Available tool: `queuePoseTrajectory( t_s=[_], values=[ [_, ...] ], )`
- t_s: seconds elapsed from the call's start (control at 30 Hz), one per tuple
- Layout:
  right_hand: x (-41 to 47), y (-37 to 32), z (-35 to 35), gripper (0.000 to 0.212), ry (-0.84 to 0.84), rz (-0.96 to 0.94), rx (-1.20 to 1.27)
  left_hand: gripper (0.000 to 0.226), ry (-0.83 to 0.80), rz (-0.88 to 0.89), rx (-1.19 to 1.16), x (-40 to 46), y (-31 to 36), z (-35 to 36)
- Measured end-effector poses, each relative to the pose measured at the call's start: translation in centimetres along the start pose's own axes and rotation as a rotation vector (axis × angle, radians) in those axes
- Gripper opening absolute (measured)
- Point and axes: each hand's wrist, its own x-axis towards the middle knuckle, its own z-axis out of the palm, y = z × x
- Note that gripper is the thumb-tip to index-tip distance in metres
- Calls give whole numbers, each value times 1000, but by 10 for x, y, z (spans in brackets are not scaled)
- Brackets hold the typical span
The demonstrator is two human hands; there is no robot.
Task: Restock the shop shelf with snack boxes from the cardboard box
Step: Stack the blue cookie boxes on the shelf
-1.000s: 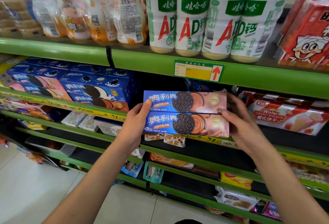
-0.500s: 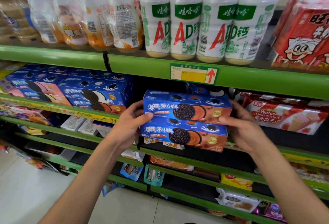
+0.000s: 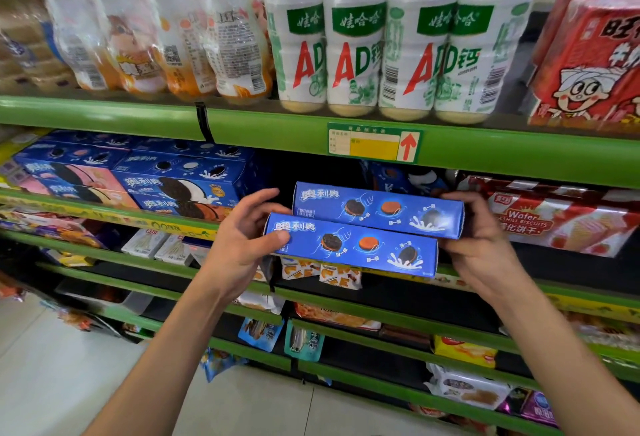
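Two blue Oreo boxes (image 3: 363,231) sit stacked between our hands at the green shelf (image 3: 242,124); left hand (image 3: 242,245) pinches the lower box, right hand (image 3: 485,245) curls round both ends.

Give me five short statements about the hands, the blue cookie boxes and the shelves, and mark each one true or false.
1. Both hands hold two blue cookie boxes between them. True: the left hand is at the left ends, the right hand at the right ends of the upper box and lower box.
2. The wafer pack lies left of the held boxes. False: the red wafer pack lies to their right.
3. White bottles stand on the shelf above. True: the white bottles stand above the price tag.
4. The price tag's arrow points down. False: it points up.
5. The shelf edges are red. False: the shelf edge is green.
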Motion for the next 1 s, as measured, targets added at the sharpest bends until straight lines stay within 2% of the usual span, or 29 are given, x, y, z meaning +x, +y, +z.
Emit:
queuePoseTrajectory(
  t_s=[0.23, 0.43, 0.6, 0.73, 0.83, 0.93, 1.0],
  values=[
    [-2, 0, -3, 76, 5, 21, 31, 64, 5, -1, 6, 1, -2, 2],
    [-2, -1, -5, 66, -11, 25, 64, 72, 3, -3, -40, 2, -5, 8],
    [-1, 0, -4, 76, -5, 26, 28, 65, 9, -4, -51, 2, -5, 9],
    [-1, 0, -4, 78, 3, 36, 16, 55, 1, -32, -44, 1, -7, 7],
    [-1, 1, -4, 75, -2, 30, 15, 36, 3, -32, -40, 0, -9, 7],
    [-1, 1, -4, 69, -20, 28, 40, 5, 110, -23, 12, 2, -11, 13],
    [-1, 1, -5, 70, -36, 28, 51, 6, 193, -13, 60, 3, -13, 18]
  ],
)
